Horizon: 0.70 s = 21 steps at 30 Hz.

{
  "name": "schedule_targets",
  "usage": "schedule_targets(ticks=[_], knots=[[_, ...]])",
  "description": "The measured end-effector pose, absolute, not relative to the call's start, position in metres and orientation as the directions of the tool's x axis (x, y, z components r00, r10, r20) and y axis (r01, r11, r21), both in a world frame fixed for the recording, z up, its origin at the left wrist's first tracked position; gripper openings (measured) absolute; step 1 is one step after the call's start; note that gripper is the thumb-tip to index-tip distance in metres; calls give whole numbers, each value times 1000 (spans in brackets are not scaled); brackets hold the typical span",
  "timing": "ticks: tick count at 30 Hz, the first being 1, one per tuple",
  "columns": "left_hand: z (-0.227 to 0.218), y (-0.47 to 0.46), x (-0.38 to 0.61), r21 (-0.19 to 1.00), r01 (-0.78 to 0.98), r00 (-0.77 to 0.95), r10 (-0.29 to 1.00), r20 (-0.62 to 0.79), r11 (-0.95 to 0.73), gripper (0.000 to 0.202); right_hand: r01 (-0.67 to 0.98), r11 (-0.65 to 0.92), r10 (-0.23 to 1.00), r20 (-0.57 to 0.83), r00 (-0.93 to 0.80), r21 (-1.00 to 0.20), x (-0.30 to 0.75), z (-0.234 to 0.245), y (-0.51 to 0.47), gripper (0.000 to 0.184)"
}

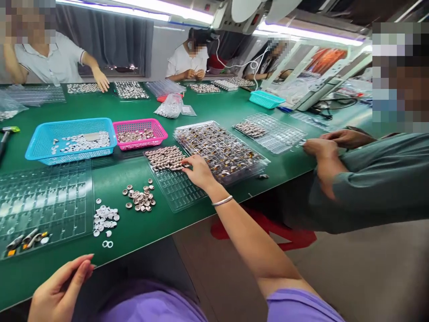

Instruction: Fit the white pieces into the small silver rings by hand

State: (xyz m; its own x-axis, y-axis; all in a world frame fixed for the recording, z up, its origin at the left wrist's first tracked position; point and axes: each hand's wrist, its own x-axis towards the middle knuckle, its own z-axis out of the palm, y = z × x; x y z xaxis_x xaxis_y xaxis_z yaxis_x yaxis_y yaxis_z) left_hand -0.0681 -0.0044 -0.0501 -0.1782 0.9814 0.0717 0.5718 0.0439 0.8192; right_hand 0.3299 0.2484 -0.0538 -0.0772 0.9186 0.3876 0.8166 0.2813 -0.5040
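My right hand (199, 171) reaches out over the green table (114, 179). Its fingertips are pinched together at the rows of small brown and silver caps (164, 157) in a clear grid tray (177, 190). A silver bangle (222, 201) is on that wrist. What the fingers hold is too small to make out. My left hand (60, 288) hovers at the table's near edge with fingers loosely stretched and nothing in it. Between the hands lie a loose pile of brown caps (140, 199) and a pile of white rings (104, 219).
A fuller clear tray (219, 150) lies right of my right hand. A blue basket (40, 145) and a pink basket (161, 130) hold parts further back. An empty grid tray (43, 201) lies at the left. A co-worker's hands (321, 150) work at another tray (275, 132); other people sit opposite.
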Motion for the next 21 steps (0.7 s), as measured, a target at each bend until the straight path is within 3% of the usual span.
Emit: schedule_targets(ticks=[5,8,13,16,21], knots=[[-40,-5,-58,902,424,-280,959,45,81,33,730,394,892,424,-158,-558,302,-44,220,19],[-36,-8,-55,900,428,-280,959,46,82,35,598,560,828,414,-379,-573,253,-38,185,15],[-31,-10,-69,676,736,-268,936,230,44,39,307,759,567,351,-746,-574,165,-40,135,15],[-27,-5,-90,531,836,-333,894,299,134,37,245,778,505,344,-792,-579,133,-44,125,14],[-17,13,-125,369,897,-365,880,303,245,32,215,755,521,369,-770,-620,119,-49,117,11]])
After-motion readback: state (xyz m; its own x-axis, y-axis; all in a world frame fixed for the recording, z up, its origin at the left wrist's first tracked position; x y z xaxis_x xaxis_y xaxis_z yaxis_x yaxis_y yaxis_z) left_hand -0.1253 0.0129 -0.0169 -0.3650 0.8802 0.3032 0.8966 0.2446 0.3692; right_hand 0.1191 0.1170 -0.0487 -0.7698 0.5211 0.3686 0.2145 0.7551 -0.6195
